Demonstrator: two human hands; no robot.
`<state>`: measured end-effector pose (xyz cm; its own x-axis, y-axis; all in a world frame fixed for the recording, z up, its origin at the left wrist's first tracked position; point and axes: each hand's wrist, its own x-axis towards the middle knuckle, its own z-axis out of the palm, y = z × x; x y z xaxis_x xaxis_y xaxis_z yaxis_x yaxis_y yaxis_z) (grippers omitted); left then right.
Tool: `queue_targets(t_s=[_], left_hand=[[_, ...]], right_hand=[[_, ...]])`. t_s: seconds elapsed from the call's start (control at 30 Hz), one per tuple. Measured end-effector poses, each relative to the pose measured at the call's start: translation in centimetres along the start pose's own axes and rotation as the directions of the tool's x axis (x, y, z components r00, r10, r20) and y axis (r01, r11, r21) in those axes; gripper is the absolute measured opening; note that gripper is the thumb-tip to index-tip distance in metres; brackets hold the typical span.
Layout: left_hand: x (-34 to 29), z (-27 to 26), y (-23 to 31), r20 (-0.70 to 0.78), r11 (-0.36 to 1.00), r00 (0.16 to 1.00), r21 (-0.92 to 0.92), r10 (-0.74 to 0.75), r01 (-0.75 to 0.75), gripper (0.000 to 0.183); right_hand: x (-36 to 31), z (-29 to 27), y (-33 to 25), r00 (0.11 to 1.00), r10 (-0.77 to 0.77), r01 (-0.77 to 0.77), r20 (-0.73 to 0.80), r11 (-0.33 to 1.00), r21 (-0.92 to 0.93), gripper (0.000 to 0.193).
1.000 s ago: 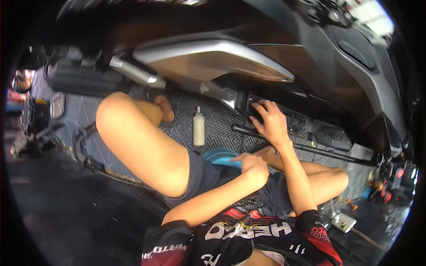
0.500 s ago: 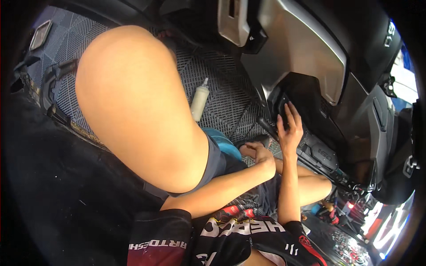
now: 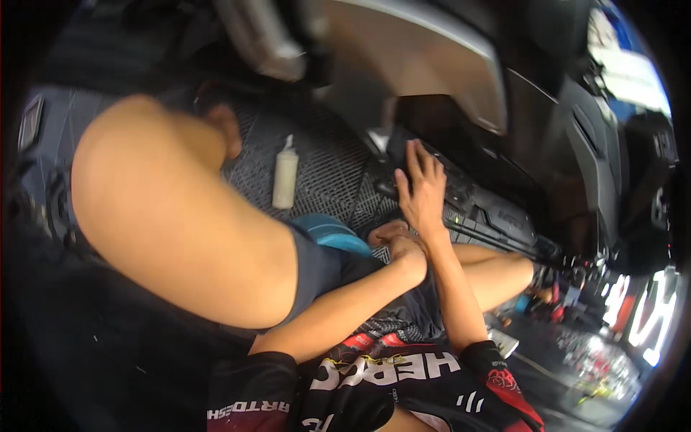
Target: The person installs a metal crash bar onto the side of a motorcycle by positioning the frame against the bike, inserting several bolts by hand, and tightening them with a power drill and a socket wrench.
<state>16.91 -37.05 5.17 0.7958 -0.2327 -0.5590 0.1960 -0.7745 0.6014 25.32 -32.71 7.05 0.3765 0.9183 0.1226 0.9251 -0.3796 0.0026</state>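
Observation:
My right hand (image 3: 421, 189) lies flat with its fingers spread against a black ribbed part (image 3: 497, 216) low on the vehicle's body. My left hand (image 3: 394, 243) is curled just below it, at the edge of a blue round object (image 3: 332, 232) on the floor mat; nothing shows in its fingers. My bare left knee (image 3: 165, 216) is raised and fills the left of the view. My other leg (image 3: 497, 270) is stretched out under my right forearm.
A small white squeeze bottle (image 3: 285, 176) lies on the grey textured mat (image 3: 324, 162) beyond the blue object. A silver panel (image 3: 425, 57) and dark body panels (image 3: 576, 129) hang over the top and right. Dark ground lies at the left.
The view has swung left and closer. My right hand has slid a little along the black part with its fingers spread. My left hand stays curled by the blue object.

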Motion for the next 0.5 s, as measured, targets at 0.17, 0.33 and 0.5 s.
queue_targets(t_s=[0.17, 0.33, 0.5], left_hand=[[-0.1, 0.8, -2.3, -0.037, 0.993, 0.996, -0.090, -0.086, 0.082, 0.045], [-1.5, -1.1, -2.4, -0.086, 0.997, 0.993, -0.005, -0.083, 0.083, 0.044], [-4.0, -6.0, -2.4, -0.557, 0.996, 0.828, -0.080, -0.066, 0.025, 0.020]], right_hand=[[-1.8, -3.2, 6.8, 0.957, 0.267, -0.269, 0.116, 0.660, 0.702, 0.049], [-5.4, -5.6, 9.8, 0.978, 0.180, -0.203, 0.103, 0.931, 0.302, 0.049], [-6.3, -4.4, 8.2, 0.987, 0.045, -0.068, 0.153, 0.986, 0.153, 0.056]])
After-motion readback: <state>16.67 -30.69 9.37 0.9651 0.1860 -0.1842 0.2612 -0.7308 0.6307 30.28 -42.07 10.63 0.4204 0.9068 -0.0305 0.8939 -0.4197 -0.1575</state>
